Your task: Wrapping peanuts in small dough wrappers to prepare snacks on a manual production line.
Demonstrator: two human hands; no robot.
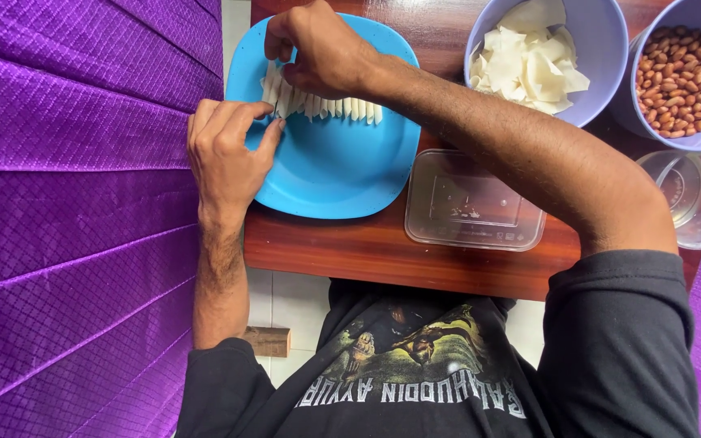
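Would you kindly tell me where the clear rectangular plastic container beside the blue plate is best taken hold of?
Probably by its two short ends, hands coming down from above. The clear container sits flat and open-topped on the wooden table, its rim raised all round. Its left end lies close to the blue plate, so the near long edge may be easier.

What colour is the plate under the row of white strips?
Bright blue; the plate shows best in the head view, beneath the white strips.

We only get one view here, from a head-worn camera looking straight down, pretty close in. The wooden table (383,243) fills the top, our own torso sits along the bottom edge, and purple cloth (75,211) flanks the left.
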